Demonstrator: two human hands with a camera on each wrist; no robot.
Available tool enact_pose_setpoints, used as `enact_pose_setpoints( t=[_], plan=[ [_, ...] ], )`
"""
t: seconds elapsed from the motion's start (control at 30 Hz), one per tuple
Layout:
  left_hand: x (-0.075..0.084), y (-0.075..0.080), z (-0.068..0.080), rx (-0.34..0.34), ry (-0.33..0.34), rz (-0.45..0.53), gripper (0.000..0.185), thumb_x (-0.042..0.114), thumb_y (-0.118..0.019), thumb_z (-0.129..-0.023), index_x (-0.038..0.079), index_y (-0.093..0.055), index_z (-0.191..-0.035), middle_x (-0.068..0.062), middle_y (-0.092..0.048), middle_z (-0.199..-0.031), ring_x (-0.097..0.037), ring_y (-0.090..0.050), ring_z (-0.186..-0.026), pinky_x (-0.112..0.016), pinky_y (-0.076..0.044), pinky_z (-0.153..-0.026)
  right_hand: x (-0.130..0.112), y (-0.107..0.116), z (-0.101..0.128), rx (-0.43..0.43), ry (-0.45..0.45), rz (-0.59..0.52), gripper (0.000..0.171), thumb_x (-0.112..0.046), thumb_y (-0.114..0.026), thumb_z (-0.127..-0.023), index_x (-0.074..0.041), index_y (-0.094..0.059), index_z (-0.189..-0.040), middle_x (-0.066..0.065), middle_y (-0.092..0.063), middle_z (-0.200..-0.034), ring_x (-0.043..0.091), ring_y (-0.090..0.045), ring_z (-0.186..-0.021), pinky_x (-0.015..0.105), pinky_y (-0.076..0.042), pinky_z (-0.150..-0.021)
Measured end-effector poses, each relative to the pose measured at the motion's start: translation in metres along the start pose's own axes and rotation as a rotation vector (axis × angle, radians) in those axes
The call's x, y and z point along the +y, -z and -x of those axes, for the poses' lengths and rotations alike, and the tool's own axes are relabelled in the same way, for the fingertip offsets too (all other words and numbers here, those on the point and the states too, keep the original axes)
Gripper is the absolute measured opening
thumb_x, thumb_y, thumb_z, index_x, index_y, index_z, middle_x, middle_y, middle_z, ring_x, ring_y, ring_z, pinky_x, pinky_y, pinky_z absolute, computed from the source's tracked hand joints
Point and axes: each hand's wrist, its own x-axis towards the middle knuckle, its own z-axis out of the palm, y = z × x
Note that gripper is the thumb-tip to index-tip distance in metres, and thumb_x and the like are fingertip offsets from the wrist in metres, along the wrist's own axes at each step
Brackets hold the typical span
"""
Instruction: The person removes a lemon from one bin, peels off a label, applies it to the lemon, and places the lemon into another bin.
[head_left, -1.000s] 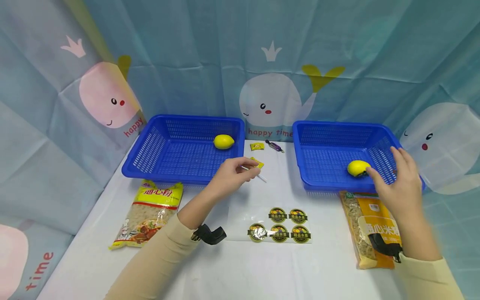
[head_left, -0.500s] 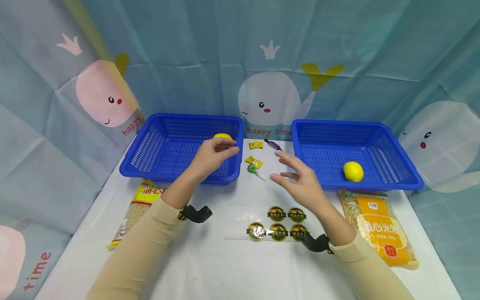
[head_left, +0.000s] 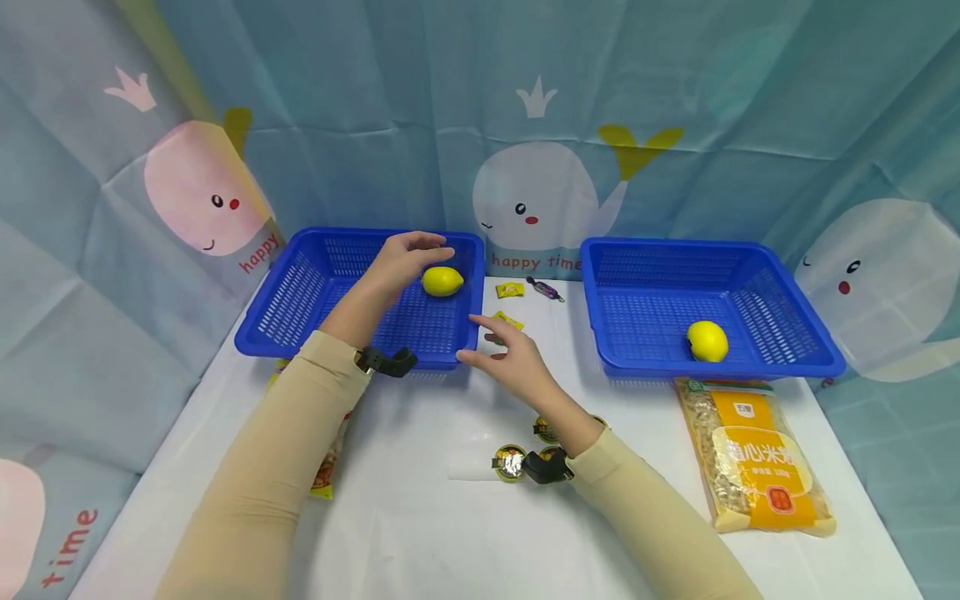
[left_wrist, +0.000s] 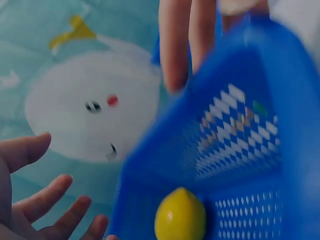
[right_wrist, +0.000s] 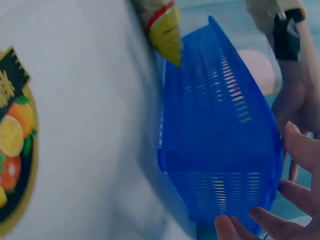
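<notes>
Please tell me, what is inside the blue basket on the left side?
Inside the left basket lies one yellow lemon. The left hand hovers just beside it, fingers open. The forearm covers part of the basket floor, so that part is unseen.

Beige long sleeves (head_left: 285, 467), black wrist-mounted cameras (head_left: 385, 361), bare hands (head_left: 517, 364).

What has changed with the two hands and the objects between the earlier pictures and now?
The left hand moved from the lollipop into the left basket and now hovers open over its lemon. The right hand left the right basket, crossed the table and now reaches, open, to the left basket's near right corner. Both lemons, baskets, candies and the orange packet stayed in place.
</notes>
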Motion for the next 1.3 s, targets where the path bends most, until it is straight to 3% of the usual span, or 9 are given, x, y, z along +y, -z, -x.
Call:
enact_pose_setpoints(
  t=[0.2,0.47,0.6,0.77,1.03,1.3],
  plan=[
    [-0.017,0.006,-0.027,-0.062,0.107,0.01,0.062,0.041,-0.07,-0.094,0.017,-0.051,-0.148,-0.008,-0.041,-0.158,-0.031,-0.039,-0.143,-0.054,-0.032,-0.118,0.007,-0.003,0.001,0.007,0.01,-0.03,0.06,-0.039,-0.075,-0.092,-0.025,-0.054,-0.147,0.002,-0.047,-0.156,0.036,-0.058,-0.13,0.05,-0.048,-0.107],
    [-0.043,0.011,-0.052,-0.139,0.186,0.04,0.062,0.032,-0.071,-0.095,0.019,-0.047,-0.151,-0.007,-0.036,-0.162,-0.035,-0.032,-0.147,-0.052,-0.03,-0.12,0.008,-0.004,0.001,-0.013,-0.041,-0.049,0.06,-0.045,-0.073,-0.092,-0.035,-0.052,-0.147,-0.004,-0.047,-0.155,0.032,-0.06,-0.128,0.048,-0.055,-0.097],
    [-0.053,0.01,-0.057,-0.139,0.201,0.041,0.066,0.036,-0.071,-0.095,0.021,-0.044,-0.153,-0.008,-0.031,-0.164,-0.037,-0.032,-0.148,-0.054,-0.032,-0.119,0.009,-0.005,0.0,-0.025,-0.028,-0.055,0.061,-0.044,-0.071,-0.093,-0.033,-0.049,-0.149,-0.003,-0.051,-0.152,0.027,-0.064,-0.123,0.043,-0.058,-0.09],
    [-0.056,0.005,-0.059,-0.135,0.205,-0.02,0.067,0.033,-0.07,-0.096,0.018,-0.04,-0.155,-0.011,-0.027,-0.165,-0.039,-0.03,-0.149,-0.057,-0.033,-0.117,0.009,-0.006,0.001,-0.025,0.001,-0.061,0.06,-0.04,-0.071,-0.094,-0.032,-0.049,-0.149,0.004,-0.061,-0.142,0.02,-0.07,-0.111,0.041,-0.057,-0.094],
    [-0.055,-0.004,-0.06,-0.155,0.233,-0.086,0.068,0.014,-0.069,-0.096,0.011,-0.037,-0.156,-0.019,-0.034,-0.159,-0.037,-0.044,-0.14,-0.05,-0.04,-0.114,0.01,-0.007,0.001,-0.037,0.011,-0.047,0.061,-0.04,-0.07,-0.095,-0.03,-0.048,-0.15,0.006,-0.06,-0.143,0.019,-0.069,-0.113,0.042,-0.054,-0.1],
    [-0.062,-0.012,-0.073,-0.161,0.236,-0.178,0.067,0.02,-0.071,-0.095,0.007,-0.039,-0.153,-0.021,-0.042,-0.152,-0.036,-0.051,-0.128,-0.047,-0.047,-0.108,0.008,-0.005,0.002,-0.023,0.0,-0.038,0.061,-0.04,-0.071,-0.095,-0.029,-0.048,-0.151,0.005,-0.06,-0.143,0.019,-0.07,-0.112,0.041,-0.054,-0.1]
  ],
)
